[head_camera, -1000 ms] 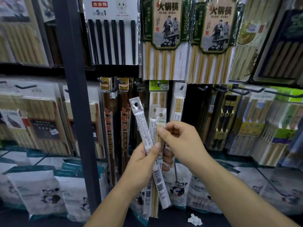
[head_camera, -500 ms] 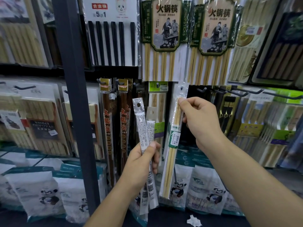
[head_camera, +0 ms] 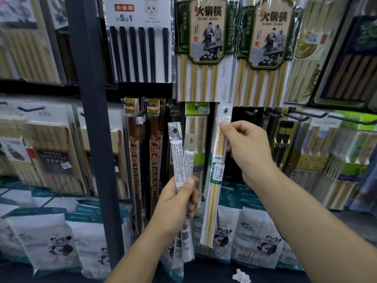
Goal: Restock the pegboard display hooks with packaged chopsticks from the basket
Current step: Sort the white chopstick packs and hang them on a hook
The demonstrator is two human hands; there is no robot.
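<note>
My right hand pinches a slim clear pack of bamboo chopsticks near its top. The pack's hang hole sits on a black peg hook under the big green-labelled packs. My left hand grips two more slim packs, label backs toward me, held upright just left of the hung pack. The basket is out of view.
A dark steel upright stands left of my left hand. Dark brown chopstick packs hang beside it. Bare black hooks jut out at the right. White panda-print bags line the bottom shelf, with a crumpled paper scrap.
My right hand took one pack from the bunch in my left hand, lifted it up and right, and its hole now sits on the peg. The left hand stayed about where it was.
</note>
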